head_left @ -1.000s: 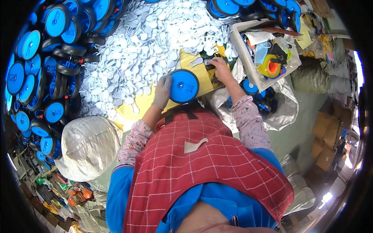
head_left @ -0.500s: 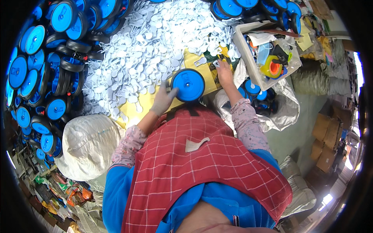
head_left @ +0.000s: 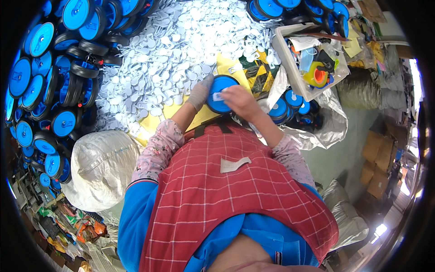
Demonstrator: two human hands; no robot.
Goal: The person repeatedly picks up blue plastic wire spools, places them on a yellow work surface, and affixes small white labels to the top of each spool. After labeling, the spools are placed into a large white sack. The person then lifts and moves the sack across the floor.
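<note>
A blue wheel with a black tyre lies on the yellow work surface in front of my apron. My left hand, in a grey glove, grips its left rim with the fingers along the tyre. Over the wheel's middle, my bare right hand pinches a small pale plastic piece against the blue face. The fingertips partly cover that piece. Beyond both hands spreads a big heap of pale grey plastic clips, each with a rounded end.
Blue wheels are piled high at the left. A white bin of mixed items stands at the right, above an open white sack holding more wheels. A full white sack sits left of me. Black-and-yellow striped material lies beyond the wheel.
My right hand has come from the far right of the work surface to the wheel's middle, carrying the small pale piece. My left hand has shifted slightly up and right, onto the wheel's rim.
</note>
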